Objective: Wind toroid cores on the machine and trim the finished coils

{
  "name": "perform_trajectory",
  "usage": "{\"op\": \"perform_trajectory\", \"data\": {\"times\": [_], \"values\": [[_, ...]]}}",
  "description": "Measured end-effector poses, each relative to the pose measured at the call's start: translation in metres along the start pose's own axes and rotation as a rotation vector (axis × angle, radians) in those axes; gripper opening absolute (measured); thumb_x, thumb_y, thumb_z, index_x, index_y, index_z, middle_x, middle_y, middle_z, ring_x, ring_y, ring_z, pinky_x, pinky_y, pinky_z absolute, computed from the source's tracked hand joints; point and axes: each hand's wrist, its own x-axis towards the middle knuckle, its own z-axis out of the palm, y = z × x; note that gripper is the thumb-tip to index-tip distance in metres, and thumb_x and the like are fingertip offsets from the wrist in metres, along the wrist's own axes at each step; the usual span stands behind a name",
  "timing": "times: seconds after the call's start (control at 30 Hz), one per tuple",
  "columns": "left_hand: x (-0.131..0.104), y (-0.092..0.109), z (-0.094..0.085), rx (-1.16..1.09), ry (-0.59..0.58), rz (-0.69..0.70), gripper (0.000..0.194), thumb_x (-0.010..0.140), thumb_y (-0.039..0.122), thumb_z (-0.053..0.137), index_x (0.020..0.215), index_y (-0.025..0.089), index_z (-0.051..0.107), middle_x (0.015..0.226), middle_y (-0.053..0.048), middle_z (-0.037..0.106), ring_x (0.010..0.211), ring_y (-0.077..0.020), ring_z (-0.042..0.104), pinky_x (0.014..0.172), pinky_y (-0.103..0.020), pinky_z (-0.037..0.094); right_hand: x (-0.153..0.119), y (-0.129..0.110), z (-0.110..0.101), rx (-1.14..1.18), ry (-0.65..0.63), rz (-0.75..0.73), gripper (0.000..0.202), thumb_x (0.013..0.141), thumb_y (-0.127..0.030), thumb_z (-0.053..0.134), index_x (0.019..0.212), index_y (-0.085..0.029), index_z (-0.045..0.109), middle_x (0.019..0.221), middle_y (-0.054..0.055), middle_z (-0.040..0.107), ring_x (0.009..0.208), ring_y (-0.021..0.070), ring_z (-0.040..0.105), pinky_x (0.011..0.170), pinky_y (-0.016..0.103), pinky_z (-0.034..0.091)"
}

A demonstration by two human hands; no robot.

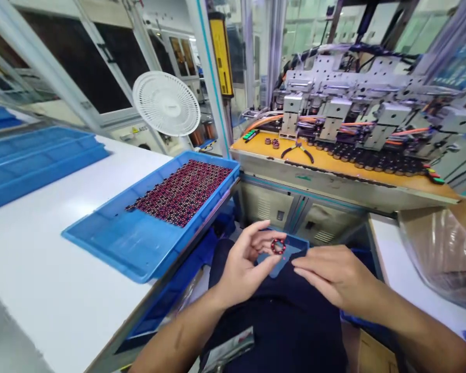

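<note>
The left hand (243, 264) has a small red-and-dark ring-shaped part (278, 246) in its grip, thumb and fingers closed to the ring's width at its edge, probably so that its face and open centre stay in sight. The right hand (330, 274) is just beside it, apart from the ring, its thumb and forefinger nearly together; whether that grip has hold of anything small, I cannot tell. Both hands are above a small blue bin (301, 243) near the lap, likely so that anything dropped lands there. Similar parts (186, 191) lie packed in rows in a blue tray (112, 248) on the white table (19, 259), seemingly kept close for easy reach and tidy order.
</note>
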Motion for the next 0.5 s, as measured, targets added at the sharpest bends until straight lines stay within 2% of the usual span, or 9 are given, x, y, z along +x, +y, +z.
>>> {"op": "perform_trajectory", "data": {"times": [0.07,0.17,0.3,0.37,0.43,0.5], "values": [[-0.001,-0.005,0.005,-0.082,0.011,-0.062,0.060,0.079,0.012,0.075,0.131,0.022,0.046,0.114,-0.011,0.072,0.091,-0.0147,0.070,0.081,-0.027,0.058,-0.007,-0.006,0.002,0.090,-0.015,0.080,0.017,0.100,-0.021,0.052,0.097,-0.018,0.069,0.078,0.004,0.071,0.064,0.0131,0.063,0.060,0.025,0.045],[-0.001,-0.011,0.009,-0.119,0.030,-0.072,0.068,0.071,0.014,0.083,0.130,0.023,0.049,0.105,-0.007,0.071,0.084,-0.0128,0.069,0.078,-0.026,0.058,-0.015,-0.015,0.004,0.198,-0.031,0.175,0.014,0.098,-0.019,0.056,0.096,-0.021,0.069,0.077,0.001,0.071,0.063,0.0117,0.065,0.059,0.023,0.045],[0.003,-0.013,0.005,-0.081,0.070,-0.054,0.064,0.072,0.012,0.081,0.128,0.023,0.051,0.100,-0.006,0.071,0.081,-0.0121,0.069,0.076,-0.025,0.059,-0.021,-0.021,0.007,0.275,-0.036,0.181,0.016,0.097,-0.020,0.055,0.095,-0.022,0.071,0.069,-0.001,0.069,0.060,0.0123,0.063,0.061,0.025,0.046],[0.008,-0.014,0.002,-0.041,0.079,-0.020,0.063,0.074,0.009,0.079,0.128,0.025,0.052,0.100,-0.005,0.072,0.083,-0.0117,0.070,0.077,-0.024,0.060,-0.022,-0.017,0.011,0.370,-0.068,0.201,0.016,0.096,-0.021,0.057,0.093,-0.021,0.072,0.067,0.000,0.068,0.060,0.0128,0.063,0.062,0.025,0.046],[0.014,-0.017,0.000,0.016,0.070,0.027,0.062,0.076,0.006,0.076,0.130,0.028,0.053,0.103,-0.004,0.073,0.087,-0.0119,0.071,0.079,-0.023,0.060,-0.018,-0.007,0.015,0.536,-0.068,0.302,0.009,0.092,-0.026,0.065,0.091,-0.019,0.072,0.067,0.000,0.068,0.059,0.0118,0.061,0.060,0.023,0.047],[0.021,-0.022,-0.001,0.074,0.046,0.073,0.064,0.078,0.004,0.074,0.132,0.031,0.052,0.106,-0.004,0.073,0.093,-0.0130,0.072,0.082,-0.023,0.060,-0.011,0.008,0.019,0.718,0.037,0.474,0.015,0.084,-0.031,0.075,0.089,-0.018,0.069,0.069,0.000,0.067,0.059,0.0105,0.059,0.059,0.022,0.047]]}}
